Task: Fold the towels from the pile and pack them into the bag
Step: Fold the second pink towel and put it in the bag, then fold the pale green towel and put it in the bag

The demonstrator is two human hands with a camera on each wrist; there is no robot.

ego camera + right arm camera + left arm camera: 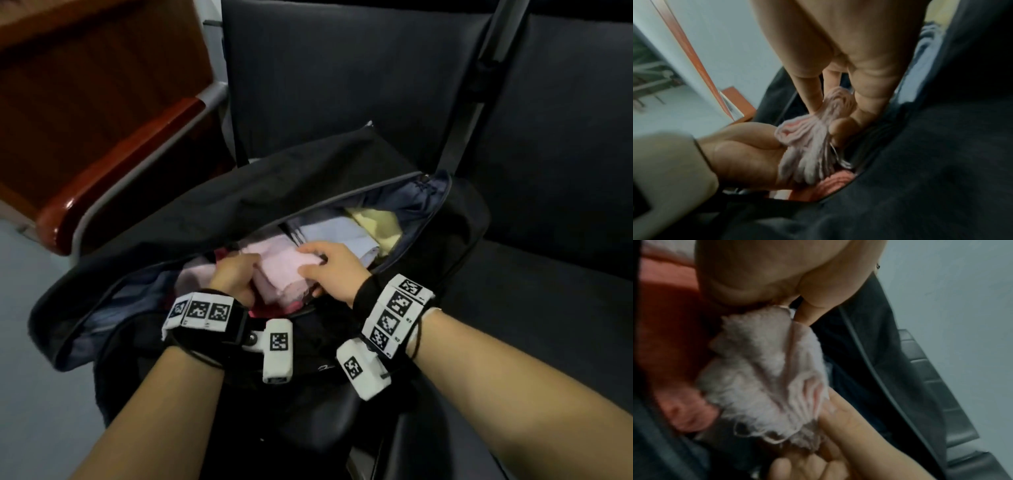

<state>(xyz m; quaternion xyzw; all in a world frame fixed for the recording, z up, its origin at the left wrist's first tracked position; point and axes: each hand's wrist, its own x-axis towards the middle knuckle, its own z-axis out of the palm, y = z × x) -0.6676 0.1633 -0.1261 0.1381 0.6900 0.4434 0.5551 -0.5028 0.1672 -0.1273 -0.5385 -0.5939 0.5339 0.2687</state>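
Note:
A black duffel bag (239,192) lies open on a dark seat. Inside it both hands hold a folded pale pink towel (281,270). My left hand (236,274) grips its left end, fingers curled under the folds. My right hand (325,263) grips its right end, thumb on top. In the left wrist view the pink towel (764,382) hangs bunched between both hands. The right wrist view shows its stacked edges (813,146) pinched between my right fingers (869,97). A red towel (274,310) lies beneath, with a grey-blue towel (346,233) and a yellow towel (376,222) further in.
The bag sits on a row of dark padded seats (548,171), with a metal divider bar (472,102) between backrests. A red-brown wooden armrest (113,171) stands at the left. Pale floor (27,342) lies below left.

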